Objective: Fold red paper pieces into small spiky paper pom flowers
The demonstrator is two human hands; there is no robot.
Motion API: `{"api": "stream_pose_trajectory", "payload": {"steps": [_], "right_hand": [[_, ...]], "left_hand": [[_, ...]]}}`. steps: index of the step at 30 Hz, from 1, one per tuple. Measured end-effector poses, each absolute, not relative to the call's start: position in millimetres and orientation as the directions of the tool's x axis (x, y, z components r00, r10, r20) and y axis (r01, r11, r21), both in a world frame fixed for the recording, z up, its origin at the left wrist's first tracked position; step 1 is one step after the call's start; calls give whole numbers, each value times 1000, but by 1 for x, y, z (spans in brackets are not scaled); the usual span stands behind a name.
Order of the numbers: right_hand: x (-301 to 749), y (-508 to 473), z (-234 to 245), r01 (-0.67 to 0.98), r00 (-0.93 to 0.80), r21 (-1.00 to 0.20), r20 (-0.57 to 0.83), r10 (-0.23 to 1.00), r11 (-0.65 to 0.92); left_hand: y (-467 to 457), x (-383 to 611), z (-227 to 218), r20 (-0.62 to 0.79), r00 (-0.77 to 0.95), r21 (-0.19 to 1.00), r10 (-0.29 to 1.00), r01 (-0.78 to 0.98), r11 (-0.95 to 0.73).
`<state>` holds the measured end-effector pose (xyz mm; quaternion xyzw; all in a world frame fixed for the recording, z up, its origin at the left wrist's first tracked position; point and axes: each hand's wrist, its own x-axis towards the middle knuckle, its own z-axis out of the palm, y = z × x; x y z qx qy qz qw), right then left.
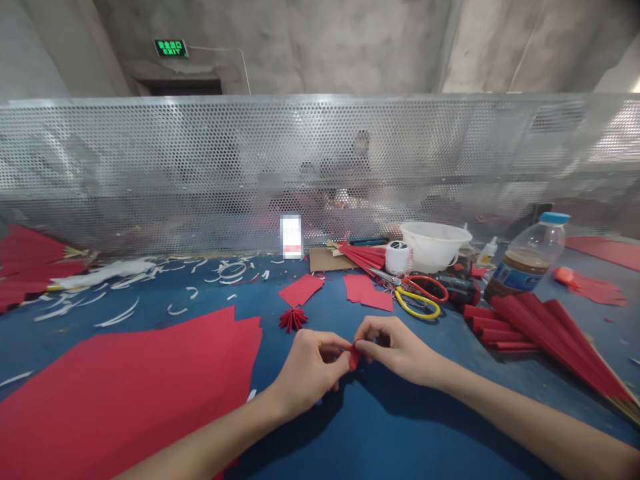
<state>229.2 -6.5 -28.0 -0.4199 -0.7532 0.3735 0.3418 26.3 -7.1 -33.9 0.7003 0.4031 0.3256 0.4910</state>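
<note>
- Red sheets of paper (150, 393) lie stacked at the lower left of the frame, on the blue worktop (390, 427).
- Just below the middle of the frame, the left hand (317, 363) pinches a small red piece (354, 359) between thumb and fingers.
- The right hand (387, 343) has its thumb and forefinger closed on the same piece, from the right.
- The step in hand looks like folding or creasing this piece; the fingers cover most of it, so how many folds it has is hard to tell.
- The next move seems to call for a firm, even press at the fingertips, one hand steadying the edge while the other works the crease.
- Just beyond the left hand sits a pleated red rosette (293, 321), possibly a model of such folding.
- Farther up lie a flat red rectangle (301, 291) and, right of centre, scissors (399, 282), both free of the hands.
- Behind them stand a white spool (397, 259) and a white tub (434, 248), before the perforated metal screen (280, 147).
</note>
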Motion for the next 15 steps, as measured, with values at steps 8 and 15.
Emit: {"api": "stream_pose_trajectory", "payload": {"steps": [8, 15], "right_hand": [[230, -2, -30, 292, -430, -911, 148, 891, 292], [230, -5, -29, 328, -450, -900, 119, 885, 288]], "left_hand": [[0, 27, -34, -18, 475, 969, 880, 225, -101], [5, 27, -35, -35, 520, 977, 853, 199, -81]]}}
